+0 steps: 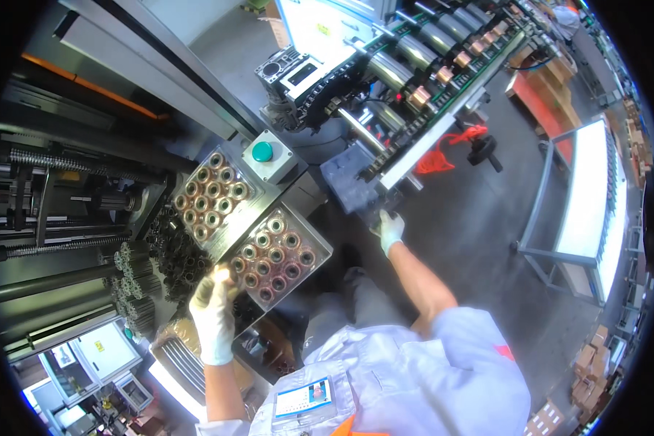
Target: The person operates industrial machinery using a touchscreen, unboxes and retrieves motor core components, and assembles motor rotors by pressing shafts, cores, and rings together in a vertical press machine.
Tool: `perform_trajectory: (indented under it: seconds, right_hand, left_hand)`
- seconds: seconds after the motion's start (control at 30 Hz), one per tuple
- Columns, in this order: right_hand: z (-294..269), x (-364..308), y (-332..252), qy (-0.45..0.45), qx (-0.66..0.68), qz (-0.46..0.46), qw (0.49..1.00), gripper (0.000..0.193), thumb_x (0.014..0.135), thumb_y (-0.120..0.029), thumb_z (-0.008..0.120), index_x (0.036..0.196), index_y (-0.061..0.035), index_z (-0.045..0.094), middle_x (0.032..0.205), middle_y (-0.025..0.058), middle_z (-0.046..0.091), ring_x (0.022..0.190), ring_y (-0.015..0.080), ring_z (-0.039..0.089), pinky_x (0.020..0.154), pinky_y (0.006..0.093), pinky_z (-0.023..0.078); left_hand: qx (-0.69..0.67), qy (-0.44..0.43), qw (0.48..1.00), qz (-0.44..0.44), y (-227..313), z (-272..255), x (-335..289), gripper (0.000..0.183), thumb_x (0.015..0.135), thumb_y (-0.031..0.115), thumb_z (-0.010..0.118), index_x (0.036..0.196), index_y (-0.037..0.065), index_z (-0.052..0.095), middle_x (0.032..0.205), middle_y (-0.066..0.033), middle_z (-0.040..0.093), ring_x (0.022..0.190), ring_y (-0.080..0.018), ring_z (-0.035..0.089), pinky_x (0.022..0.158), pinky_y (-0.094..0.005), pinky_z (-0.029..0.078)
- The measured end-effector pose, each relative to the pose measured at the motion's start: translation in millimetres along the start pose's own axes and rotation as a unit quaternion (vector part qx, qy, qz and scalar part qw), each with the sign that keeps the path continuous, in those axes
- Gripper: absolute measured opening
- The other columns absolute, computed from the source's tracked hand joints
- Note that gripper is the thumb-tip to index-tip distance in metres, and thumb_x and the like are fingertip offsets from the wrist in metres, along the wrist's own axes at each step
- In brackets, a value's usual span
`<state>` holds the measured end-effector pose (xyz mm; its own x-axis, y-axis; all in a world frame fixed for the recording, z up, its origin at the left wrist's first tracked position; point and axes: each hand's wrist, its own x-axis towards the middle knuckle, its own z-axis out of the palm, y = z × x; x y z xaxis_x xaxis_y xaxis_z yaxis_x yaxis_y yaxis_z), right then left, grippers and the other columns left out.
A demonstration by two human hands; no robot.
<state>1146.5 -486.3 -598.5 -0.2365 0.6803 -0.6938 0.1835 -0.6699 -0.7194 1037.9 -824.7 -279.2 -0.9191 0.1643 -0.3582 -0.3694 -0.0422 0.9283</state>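
My left hand, in a white glove, has its fingers bent together beside the left corner of a clear plastic tray filled with copper-coloured ring parts. What lies between those fingertips, if anything, is too small and bright to make out. A second filled clear tray sits just behind, on the metal ledge. My right hand, also gloved, reaches forward with its fingers closed at the near edge of another clear plastic tray, below the end of the conveyor.
A grey box with a green button stands behind the trays. Metal rollers and copper parts line the conveyor at the far right. Machine rods and springs fill the left. A white sloped rack stands on the right.
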Motion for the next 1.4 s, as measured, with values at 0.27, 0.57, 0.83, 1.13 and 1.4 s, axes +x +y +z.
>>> perform_trajectory:
  seconds: [0.27,0.57,0.83,1.13,1.4]
  right_hand:
    - [59,36,35,0.053,-0.319,-0.097,0.941,0.056,0.087,-0.028,0.072,0.13,0.0,0.051,0.105,0.0166,0.068,0.077,0.0267,0.071,0.067,0.0412,0.06]
    - [89,68,-36,-0.182,-0.681,-0.159,0.691,0.064,0.095,-0.049,0.051,0.15,-0.0182,0.039,0.147,0.0219,0.046,0.137,0.0415,0.04,0.115,0.052,0.03]
    - [78,-51,-39,-0.206,-0.605,-0.448,0.626,0.041,0.093,-0.035,0.062,0.127,-0.0123,0.064,0.13,0.0213,0.06,0.118,0.0371,0.059,0.098,0.0449,0.048]
    - [266,-314,-120,-0.543,-0.372,-0.456,0.599,0.065,0.081,-0.013,0.078,0.14,-0.0011,0.052,0.138,0.0202,0.057,0.129,0.03,0.055,0.108,0.0378,0.043]
    - [511,-372,-41,-0.478,-0.305,-0.5,0.655,0.104,0.074,-0.034,0.084,0.154,-0.002,0.026,0.147,0.0245,0.045,0.133,0.0369,0.047,0.11,0.0413,0.038]
  left_hand:
    - [0.012,0.048,0.999,-0.006,-24,-16,-21,0.019,0.093,0.017,0.072,0.095,0.0,0.065,0.105,-0.0104,0.068,0.087,-0.0159,0.068,0.083,-0.0387,0.061]
    - [0.005,0.066,0.998,-0.006,-28,-15,-12,0.04,0.088,0.017,0.077,0.118,-0.007,0.063,0.106,-0.012,0.07,0.094,-0.0175,0.068,0.086,-0.0318,0.056]
    - [0.056,0.078,0.995,-0.009,-7,-70,-24,0.024,0.09,0.016,0.075,0.104,-0.003,0.07,0.115,-0.0141,0.068,0.09,-0.018,0.068,0.084,-0.0304,0.055]
    - [-0.153,0.086,0.984,-0.007,0,-154,-40,0.027,0.092,0.007,0.071,0.114,-0.005,0.063,0.106,-0.01,0.069,0.098,-0.0182,0.067,0.094,-0.0386,0.056]
    - [-0.069,0.215,0.974,0.034,5,-227,-100,0.029,0.093,0.014,0.072,0.113,-0.006,0.067,0.101,-0.0086,0.072,0.091,-0.0122,0.066,0.086,-0.0248,0.053]
